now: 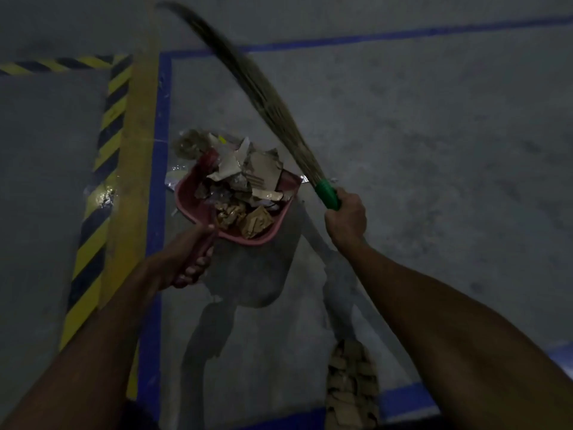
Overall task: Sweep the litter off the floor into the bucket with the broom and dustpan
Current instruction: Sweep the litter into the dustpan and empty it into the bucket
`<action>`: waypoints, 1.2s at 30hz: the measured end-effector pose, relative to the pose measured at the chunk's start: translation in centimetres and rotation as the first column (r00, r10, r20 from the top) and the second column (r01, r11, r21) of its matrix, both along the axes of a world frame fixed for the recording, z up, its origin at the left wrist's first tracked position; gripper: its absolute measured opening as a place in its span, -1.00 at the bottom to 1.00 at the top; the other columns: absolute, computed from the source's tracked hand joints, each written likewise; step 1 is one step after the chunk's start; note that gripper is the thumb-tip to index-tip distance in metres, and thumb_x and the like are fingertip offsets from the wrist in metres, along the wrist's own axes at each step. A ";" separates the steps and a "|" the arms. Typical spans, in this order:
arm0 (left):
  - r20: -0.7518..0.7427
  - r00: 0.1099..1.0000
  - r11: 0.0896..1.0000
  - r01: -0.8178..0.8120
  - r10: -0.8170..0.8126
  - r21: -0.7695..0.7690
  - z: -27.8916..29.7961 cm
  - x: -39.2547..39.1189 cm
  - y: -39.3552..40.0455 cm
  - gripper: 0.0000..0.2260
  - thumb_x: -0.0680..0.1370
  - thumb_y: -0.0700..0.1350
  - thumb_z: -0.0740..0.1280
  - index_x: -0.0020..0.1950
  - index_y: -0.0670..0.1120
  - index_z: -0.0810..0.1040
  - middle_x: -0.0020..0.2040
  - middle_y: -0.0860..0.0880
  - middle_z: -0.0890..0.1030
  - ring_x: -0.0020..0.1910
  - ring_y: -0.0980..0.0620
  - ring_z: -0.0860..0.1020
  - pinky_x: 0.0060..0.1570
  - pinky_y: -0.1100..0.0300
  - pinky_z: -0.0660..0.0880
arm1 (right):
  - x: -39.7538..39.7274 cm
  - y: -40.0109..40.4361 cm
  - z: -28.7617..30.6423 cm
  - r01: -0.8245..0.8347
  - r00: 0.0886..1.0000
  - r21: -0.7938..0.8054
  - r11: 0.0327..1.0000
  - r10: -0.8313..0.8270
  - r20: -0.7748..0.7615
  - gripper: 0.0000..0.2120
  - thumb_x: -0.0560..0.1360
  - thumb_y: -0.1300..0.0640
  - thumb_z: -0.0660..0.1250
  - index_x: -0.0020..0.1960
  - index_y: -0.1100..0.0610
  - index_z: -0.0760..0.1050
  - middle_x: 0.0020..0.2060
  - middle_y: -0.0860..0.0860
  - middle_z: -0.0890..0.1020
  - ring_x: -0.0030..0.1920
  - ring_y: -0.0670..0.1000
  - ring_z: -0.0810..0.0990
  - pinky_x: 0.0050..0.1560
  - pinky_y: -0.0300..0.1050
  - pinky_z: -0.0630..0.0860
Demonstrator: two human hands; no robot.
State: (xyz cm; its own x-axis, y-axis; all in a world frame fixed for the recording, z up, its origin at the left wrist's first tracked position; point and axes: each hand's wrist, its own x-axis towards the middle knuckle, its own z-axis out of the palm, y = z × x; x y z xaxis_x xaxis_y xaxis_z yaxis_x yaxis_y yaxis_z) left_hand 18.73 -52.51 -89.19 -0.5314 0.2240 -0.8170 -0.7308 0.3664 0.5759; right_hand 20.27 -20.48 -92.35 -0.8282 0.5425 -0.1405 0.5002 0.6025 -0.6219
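Broom [257, 97] bristles up-left, handle down-right

We can't really make out the broom [248, 88] bristles, they're smeared with blur up toward 11 o'clock. The dustpan [198, 209] handle vanishes inside the left hand [183, 259], and litter [245, 184] hides its floor.

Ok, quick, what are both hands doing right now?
Left hand: closed, holding the dustpan by its handle.
Right hand: closed, holding the broom by its green grip.
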 end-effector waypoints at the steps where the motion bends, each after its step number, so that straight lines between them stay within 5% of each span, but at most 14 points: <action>1: 0.024 1.000 1.000 0.013 -0.013 0.004 0.5 1.2 -0.4 -0.48 0.48 0.38 0.24 -0.31 -0.08 0.38 -0.47 -0.05 0.21 -0.63 0.08 0.12 -0.53 0.39 0.08 | 0.4 -0.1 1.4 -0.002 1.000 -0.010 1.000 0.002 0.012 -0.45 0.40 0.28 0.30 0.38 0.04 0.47 0.10 0.14 0.54 0.03 0.15 0.56 -0.12 -0.17 0.35; 13: 0.108 0.948 0.953 -0.304 0.300 0.021 19.7 15.0 2.4 -0.52 0.62 0.25 0.21 -0.30 -0.10 0.40 -0.45 -0.06 0.28 -0.59 0.02 0.15 -0.48 0.26 0.08 | 10.9 -2.4 23.3 -0.129 0.990 -0.056 0.990 0.132 0.052 -0.43 0.36 0.29 0.35 0.35 -0.01 0.51 0.08 0.05 0.55 0.05 0.03 0.53 -0.12 -0.23 0.31; 26: 0.106 0.823 0.821 -0.566 0.558 0.070 55.1 32.7 4.7 -0.54 0.66 0.21 0.19 -0.24 -0.13 0.43 -0.44 -0.05 0.34 -0.59 0.00 0.21 -0.54 0.28 0.17 | 26.5 -5.7 57.3 -0.337 0.936 -0.034 0.941 0.339 0.093 -0.47 0.40 0.23 0.40 0.35 -0.01 0.51 0.15 0.06 0.55 0.14 0.13 0.53 0.00 -0.12 0.42; 36: -0.057 0.621 0.624 -0.776 0.782 0.091 66.9 42.3 10.2 -0.56 0.65 0.19 0.17 -0.24 -0.12 0.43 -0.45 -0.02 0.35 -0.63 0.06 0.23 -0.56 0.37 0.17 | 30.5 -2.3 68.3 -0.709 0.695 0.026 0.705 0.705 -0.140 -0.51 0.43 0.27 0.38 0.36 0.10 0.51 0.11 0.14 0.57 0.06 0.17 0.55 -0.07 -0.11 0.40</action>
State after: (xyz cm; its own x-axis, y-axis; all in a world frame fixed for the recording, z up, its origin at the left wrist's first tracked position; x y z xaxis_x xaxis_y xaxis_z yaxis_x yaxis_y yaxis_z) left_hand 60.98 -42.34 -22.28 -0.5914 -0.2654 -0.7614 -0.6769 -0.3498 0.6477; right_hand 50.79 -22.81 -24.05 -0.9770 -0.2129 -0.0087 -0.1524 0.7268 -0.6698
